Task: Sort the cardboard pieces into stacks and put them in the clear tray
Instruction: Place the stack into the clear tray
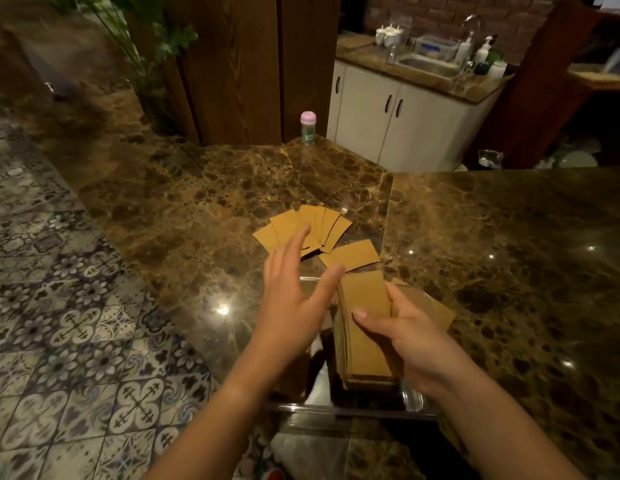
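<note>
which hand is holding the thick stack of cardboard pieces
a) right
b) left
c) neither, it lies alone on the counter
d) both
a: the right hand has its thumb and fingers wrapped round the stack over the clear tray, while the left hand is spread open beside it, holding nothing.

Tan-brown cardboard pieces (303, 226) fanned out on a desk (509, 237) of dark brown marble veined in gold, and the stack (365, 327) is that same plain kraft tan. Over on the left, a floor (59, 323) of grey-and-white tiles in purple floral patterns. Far back, a small bottle (307, 128) shows a pink cap and green label, by white cabinets (388, 116).
</note>
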Action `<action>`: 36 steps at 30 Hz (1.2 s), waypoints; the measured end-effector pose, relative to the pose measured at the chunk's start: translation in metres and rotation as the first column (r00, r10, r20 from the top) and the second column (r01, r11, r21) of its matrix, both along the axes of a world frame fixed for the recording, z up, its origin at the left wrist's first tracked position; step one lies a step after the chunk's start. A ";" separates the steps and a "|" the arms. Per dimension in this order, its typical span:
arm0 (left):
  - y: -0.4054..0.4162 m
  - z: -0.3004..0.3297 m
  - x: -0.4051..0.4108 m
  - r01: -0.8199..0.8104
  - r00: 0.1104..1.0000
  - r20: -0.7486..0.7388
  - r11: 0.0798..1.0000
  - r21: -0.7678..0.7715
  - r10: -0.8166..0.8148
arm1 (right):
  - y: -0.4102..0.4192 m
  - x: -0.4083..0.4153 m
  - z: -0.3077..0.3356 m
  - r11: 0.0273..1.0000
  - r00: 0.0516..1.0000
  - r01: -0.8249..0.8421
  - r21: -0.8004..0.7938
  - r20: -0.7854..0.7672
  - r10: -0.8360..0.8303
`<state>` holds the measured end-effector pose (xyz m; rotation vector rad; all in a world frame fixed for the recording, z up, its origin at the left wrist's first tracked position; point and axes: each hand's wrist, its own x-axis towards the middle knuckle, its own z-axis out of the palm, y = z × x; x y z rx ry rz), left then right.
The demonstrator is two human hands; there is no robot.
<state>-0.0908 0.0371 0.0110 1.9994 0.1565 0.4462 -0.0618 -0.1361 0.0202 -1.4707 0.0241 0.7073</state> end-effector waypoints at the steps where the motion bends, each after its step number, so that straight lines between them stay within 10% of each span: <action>1: 0.014 -0.006 -0.004 -0.031 1.000 -0.002 0.999 0.027 0.031 | 0.003 0.001 -0.004 0.996 1.000 -0.010 -0.085 -0.024 0.008; 6: 0.044 -0.041 -0.020 -0.086 0.940 -0.323 0.843 -0.530 -0.107 | 0.034 0.003 -0.030 0.917 0.991 -0.062 -0.395 -0.137 0.008; 11: 0.049 -0.044 -0.012 -0.143 0.941 -0.310 0.669 -0.729 -0.137 | 0.056 0.003 -0.044 0.883 0.996 -0.051 -0.467 -0.090 0.010; 23: 0.046 -0.043 -0.018 -0.103 0.920 -0.376 0.859 -0.502 -0.110 | 0.048 -0.005 -0.049 0.425 0.905 -0.109 -0.899 0.088 0.417; 27: 0.063 -0.032 -0.011 -0.030 0.918 -0.374 0.919 -0.392 -0.129 | 0.023 0.005 -0.023 0.584 0.851 -0.096 -0.806 0.237 0.468; 31: 0.078 -0.015 0.024 0.000 0.945 -0.316 0.963 -0.269 -0.089 | -0.026 0.059 0.024 0.941 0.916 0.088 -0.326 0.399 0.052; 33: 0.078 -0.009 0.051 0.006 0.951 -0.300 0.974 -0.225 -0.075 | -0.053 0.094 0.032 0.913 0.884 0.270 -0.305 0.456 -0.109; 36: 0.077 -0.019 0.097 -0.008 0.942 -0.333 0.989 -0.149 -0.043 | -0.076 0.132 0.009 0.726 0.922 0.152 -0.671 0.361 0.141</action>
